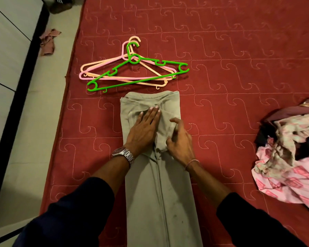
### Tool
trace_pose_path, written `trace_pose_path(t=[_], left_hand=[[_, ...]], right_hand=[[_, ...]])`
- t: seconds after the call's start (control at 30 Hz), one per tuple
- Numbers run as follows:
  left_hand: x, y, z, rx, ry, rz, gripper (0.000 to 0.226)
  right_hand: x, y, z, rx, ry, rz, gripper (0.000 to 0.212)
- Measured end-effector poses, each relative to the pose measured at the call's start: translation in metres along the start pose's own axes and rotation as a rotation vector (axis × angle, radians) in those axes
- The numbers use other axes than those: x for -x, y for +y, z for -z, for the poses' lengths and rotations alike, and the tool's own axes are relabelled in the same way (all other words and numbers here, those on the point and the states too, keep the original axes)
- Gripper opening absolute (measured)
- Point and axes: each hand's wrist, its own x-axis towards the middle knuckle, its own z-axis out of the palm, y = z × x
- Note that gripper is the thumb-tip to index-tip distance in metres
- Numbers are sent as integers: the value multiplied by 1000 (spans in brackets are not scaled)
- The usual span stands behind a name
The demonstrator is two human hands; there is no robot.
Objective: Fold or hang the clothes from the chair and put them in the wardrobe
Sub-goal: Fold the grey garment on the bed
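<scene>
While the grey trousers [157,175] lay lengthwise on the red bed [239,68], hangers [132,68] at twelve o'clock, the left hand [143,129] pressed flat and the right hand [180,139] pinched a fold.

A red quilted bed [239,50] beside pale tiled floor [61,32].

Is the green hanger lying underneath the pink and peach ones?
No, the green hanger lies on top of the pink hanger and the peach hanger.

The grey trousers [161,193] run off the bottom edge — the pink patterned clothes [289,168] off the right.
</scene>
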Motion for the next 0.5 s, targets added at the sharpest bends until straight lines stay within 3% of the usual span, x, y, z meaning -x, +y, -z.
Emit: trace_pose_path(t=[0.13, 0.23, 0.33, 0.5], left_hand=[[-2, -1, 9, 35, 195, 139, 64], [2, 1, 14, -38, 336, 183, 38], [5, 0, 12, -30, 340, 137, 27], [11, -3, -1, -52, 222, 114, 50]], right_hand=[[-8, -7, 3, -96, -87, -64, 37], [-18, -11, 13, -169, -274, -146, 55], [-19, -12, 19, -199, -357, -154, 78], [-13, -4, 10, -125, -364, -78, 100]])
